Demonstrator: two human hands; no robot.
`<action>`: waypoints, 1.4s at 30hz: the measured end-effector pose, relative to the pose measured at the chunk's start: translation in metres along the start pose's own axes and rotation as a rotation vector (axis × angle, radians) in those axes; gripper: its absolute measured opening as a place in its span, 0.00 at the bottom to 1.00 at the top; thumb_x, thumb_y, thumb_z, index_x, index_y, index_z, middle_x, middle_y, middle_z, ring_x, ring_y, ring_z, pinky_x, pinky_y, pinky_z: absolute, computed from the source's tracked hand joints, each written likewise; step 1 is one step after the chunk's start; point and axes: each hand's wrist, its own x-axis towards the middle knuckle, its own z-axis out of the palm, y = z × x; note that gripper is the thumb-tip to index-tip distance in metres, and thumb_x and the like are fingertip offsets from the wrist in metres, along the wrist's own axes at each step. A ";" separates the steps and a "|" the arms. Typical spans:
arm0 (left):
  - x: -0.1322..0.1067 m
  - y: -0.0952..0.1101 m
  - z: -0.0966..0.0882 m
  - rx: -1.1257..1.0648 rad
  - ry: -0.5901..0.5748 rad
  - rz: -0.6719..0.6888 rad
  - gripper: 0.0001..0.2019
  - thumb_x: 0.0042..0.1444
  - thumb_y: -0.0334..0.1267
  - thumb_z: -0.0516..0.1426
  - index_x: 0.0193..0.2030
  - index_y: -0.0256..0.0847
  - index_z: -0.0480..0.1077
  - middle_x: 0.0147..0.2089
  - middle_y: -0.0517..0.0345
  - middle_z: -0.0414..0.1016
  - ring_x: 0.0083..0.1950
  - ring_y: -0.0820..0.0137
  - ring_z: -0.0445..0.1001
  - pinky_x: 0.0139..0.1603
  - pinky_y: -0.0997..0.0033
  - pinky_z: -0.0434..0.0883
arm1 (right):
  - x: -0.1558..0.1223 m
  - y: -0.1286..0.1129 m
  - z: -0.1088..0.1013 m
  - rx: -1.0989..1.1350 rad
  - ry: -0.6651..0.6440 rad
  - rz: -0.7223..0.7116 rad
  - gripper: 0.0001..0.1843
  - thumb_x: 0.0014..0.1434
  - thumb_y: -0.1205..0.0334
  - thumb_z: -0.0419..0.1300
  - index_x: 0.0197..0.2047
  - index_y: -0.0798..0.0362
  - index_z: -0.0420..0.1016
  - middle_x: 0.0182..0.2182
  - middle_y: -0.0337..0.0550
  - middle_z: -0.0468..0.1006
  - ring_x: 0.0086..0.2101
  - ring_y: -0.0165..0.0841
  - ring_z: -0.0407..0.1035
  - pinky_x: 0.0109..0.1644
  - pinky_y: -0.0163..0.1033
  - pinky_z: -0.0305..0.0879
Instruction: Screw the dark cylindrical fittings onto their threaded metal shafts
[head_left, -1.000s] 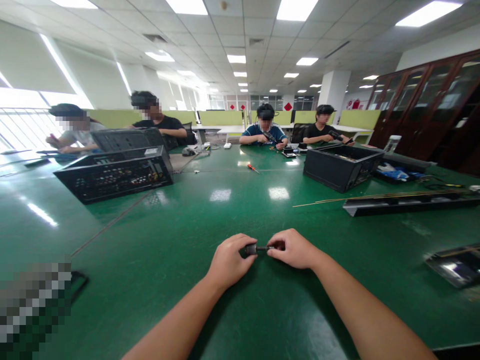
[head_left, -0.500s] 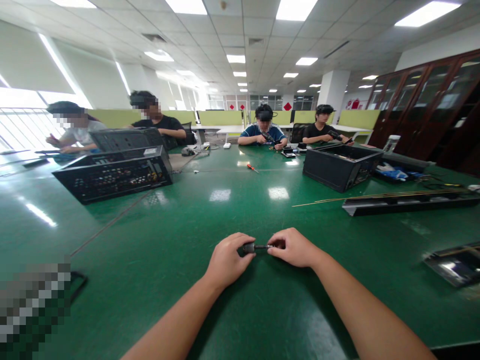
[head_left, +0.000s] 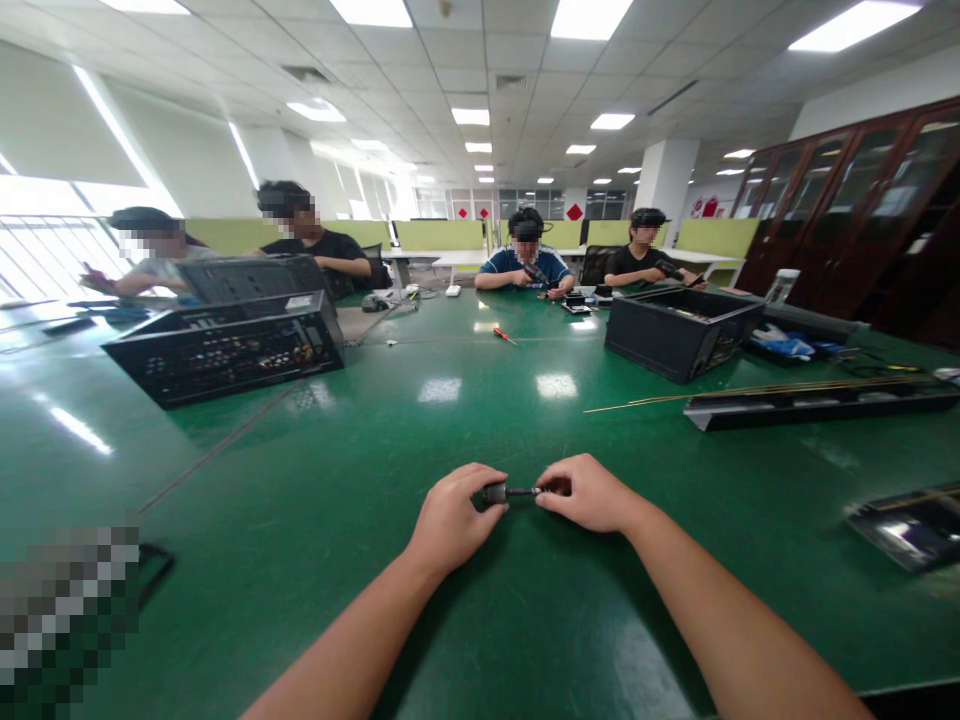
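My left hand is closed round the thick end of a small dark cylindrical part with a thin shaft. The shaft points right, lying level between my hands. At its far tip, my right hand pinches with thumb and fingers curled. Whether those fingers grip the shaft itself or a separate small dark piece on it, I cannot tell. Both hands rest low over the green table, near its front.
Open black computer cases stand at the left, with another black case at the right. Farther out lies an orange screwdriver. Thin rods lie along a long metal channel. Several co-workers, one in a blue shirt, sit across the table.
My hands keep nearly the same place and hold on the dark part. The co-worker at the far left has shifted slightly in posture.
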 end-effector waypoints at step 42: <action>0.004 -0.002 -0.006 0.020 0.014 -0.008 0.15 0.49 0.29 0.63 0.44 0.44 0.75 0.42 0.55 0.79 0.44 0.63 0.77 0.48 0.63 0.73 | -0.001 0.001 -0.008 -0.057 -0.003 0.037 0.11 0.56 0.60 0.62 0.40 0.53 0.82 0.30 0.41 0.81 0.29 0.31 0.73 0.33 0.34 0.64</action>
